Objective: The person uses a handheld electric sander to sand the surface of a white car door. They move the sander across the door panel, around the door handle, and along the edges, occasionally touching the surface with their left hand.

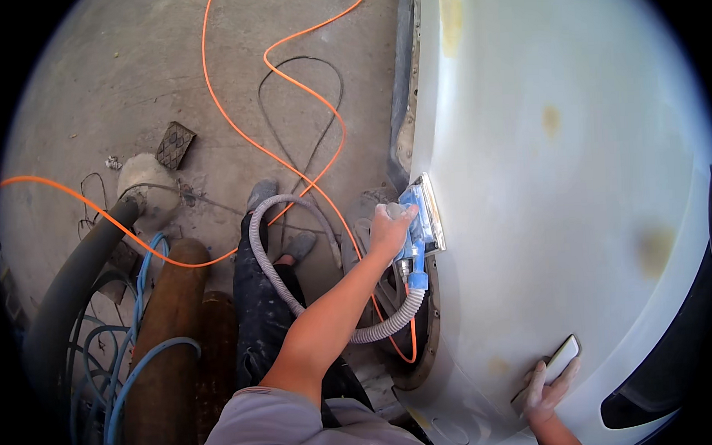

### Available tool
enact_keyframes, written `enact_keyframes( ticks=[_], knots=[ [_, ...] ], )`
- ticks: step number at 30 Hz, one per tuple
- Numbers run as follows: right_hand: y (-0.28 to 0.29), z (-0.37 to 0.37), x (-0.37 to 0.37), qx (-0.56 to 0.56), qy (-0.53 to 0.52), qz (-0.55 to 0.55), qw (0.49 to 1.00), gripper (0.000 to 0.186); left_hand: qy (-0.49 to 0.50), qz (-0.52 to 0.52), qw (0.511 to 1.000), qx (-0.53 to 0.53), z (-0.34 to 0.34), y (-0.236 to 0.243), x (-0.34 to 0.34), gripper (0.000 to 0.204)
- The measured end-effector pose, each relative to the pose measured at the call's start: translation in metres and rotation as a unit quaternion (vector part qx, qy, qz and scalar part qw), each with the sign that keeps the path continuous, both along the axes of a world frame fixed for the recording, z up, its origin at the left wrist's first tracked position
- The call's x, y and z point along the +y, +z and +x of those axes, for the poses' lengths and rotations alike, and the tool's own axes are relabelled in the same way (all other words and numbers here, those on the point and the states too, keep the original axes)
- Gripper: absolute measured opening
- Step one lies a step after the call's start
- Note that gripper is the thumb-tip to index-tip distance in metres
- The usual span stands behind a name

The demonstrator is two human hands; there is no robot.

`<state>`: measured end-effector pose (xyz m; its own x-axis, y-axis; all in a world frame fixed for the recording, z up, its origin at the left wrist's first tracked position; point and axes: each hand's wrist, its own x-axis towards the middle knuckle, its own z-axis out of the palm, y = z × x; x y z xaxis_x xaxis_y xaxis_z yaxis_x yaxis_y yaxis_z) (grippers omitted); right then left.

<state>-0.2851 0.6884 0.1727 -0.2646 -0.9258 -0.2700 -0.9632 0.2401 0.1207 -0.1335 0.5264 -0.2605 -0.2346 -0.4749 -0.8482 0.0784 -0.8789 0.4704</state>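
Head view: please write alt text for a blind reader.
A person's left hand presses a blue sander with a grey hose against a pale car panel. The right hand holds a flat block on it.

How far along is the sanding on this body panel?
Done: much of the pale body panel looks dull and dusty. In hand: the left hand presses a blue sander, with a grey hose, at the panel's left edge; the right hand lies on a flat block. Left: yellowish-brown patches remain visible.
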Motion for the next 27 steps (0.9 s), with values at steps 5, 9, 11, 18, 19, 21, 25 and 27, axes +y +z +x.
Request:
enact_keyframes(
  ticks=[5, 9, 11, 18, 19, 21, 25, 27],
  knots=[
    [0.000, 0.003, 0.007, -0.055, -0.051, -0.016, 0.997, 0.079, -0.019, -0.041, 0.999, 0.018, 0.008, 0.058, 0.078, 0.064],
    [-0.003, 0.011, 0.006, -0.119, -0.190, -0.075, 0.972, 0.078, 0.000, -0.012, 1.000, 0.016, 0.003, 0.030, 0.043, 0.064],
    [-0.007, 0.009, -0.001, -0.096, -0.144, -0.073, 0.982, 0.078, 0.007, -0.016, 1.000, -0.004, -0.001, 0.002, 0.009, 0.066],
    [-0.004, 0.016, 0.003, -0.164, -0.183, -0.073, 0.967, 0.079, -0.049, -0.074, 0.996, -0.031, 0.008, 0.052, 0.043, 0.068],
    [-0.004, 0.012, 0.008, -0.170, -0.178, -0.078, 0.966, 0.078, -0.051, -0.068, 0.996, -0.013, 0.011, 0.062, 0.050, 0.070],
    [-0.002, 0.005, 0.014, -0.163, -0.155, -0.074, 0.972, 0.078, -0.048, -0.055, 0.997, 0.001, 0.009, 0.057, 0.050, 0.072],
    [-0.005, -0.001, 0.009, -0.138, -0.117, -0.063, 0.981, 0.079, 0.001, -0.044, 0.999, -0.004, -0.005, -0.016, 0.005, 0.074],
    [-0.005, -0.002, 0.009, -0.129, -0.110, -0.063, 0.983, 0.079, 0.011, -0.027, 1.000, -0.003, -0.006, -0.036, -0.012, 0.075]
  ],
)
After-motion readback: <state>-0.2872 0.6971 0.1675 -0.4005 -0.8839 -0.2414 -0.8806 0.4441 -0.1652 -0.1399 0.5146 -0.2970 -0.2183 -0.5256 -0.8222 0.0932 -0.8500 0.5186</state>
